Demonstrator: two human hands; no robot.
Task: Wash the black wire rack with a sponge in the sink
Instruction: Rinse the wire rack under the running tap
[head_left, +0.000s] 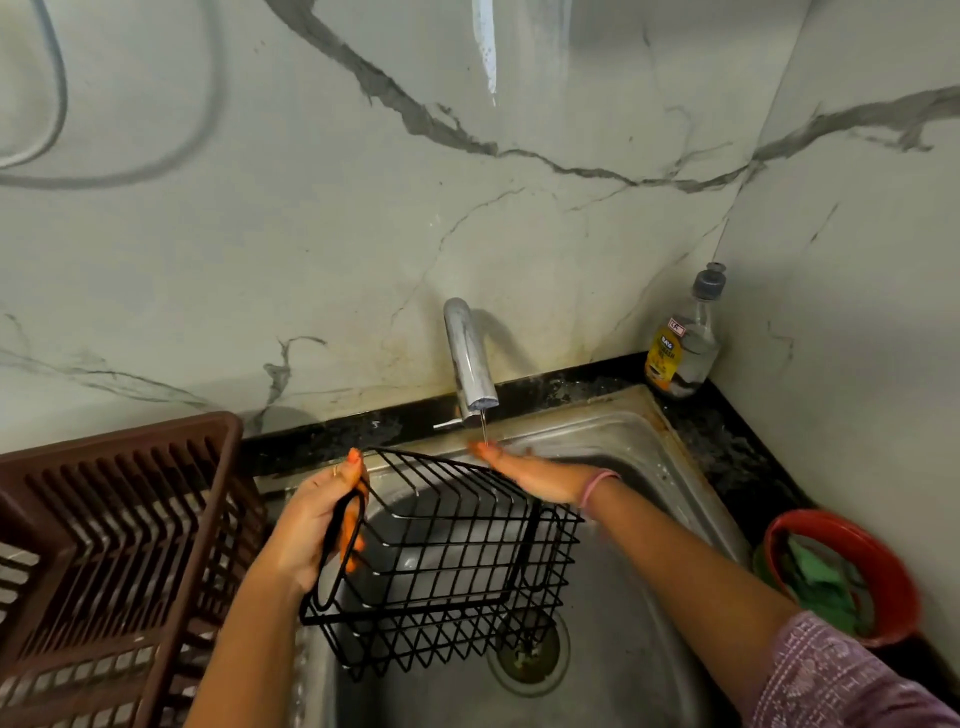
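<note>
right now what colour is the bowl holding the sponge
Red bowl, with the green sponge inside; head view.

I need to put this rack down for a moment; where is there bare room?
The sink floor is bare right of the drain, under the right forearm. The black counter strip between the soap bottle and red bowl is narrow. The brown crate crowds the left.

Single view, head-worn wide-angle camera. Looks forward and steeply down over a steel sink (649, 597), from the person's standing position at its front edge. Close range: both forearms enter from the bottom of frame. Facing the marble-pattern back wall (363, 234); faucet (470, 364) near centre. Edges bow from lens distortion. No second view.
</note>
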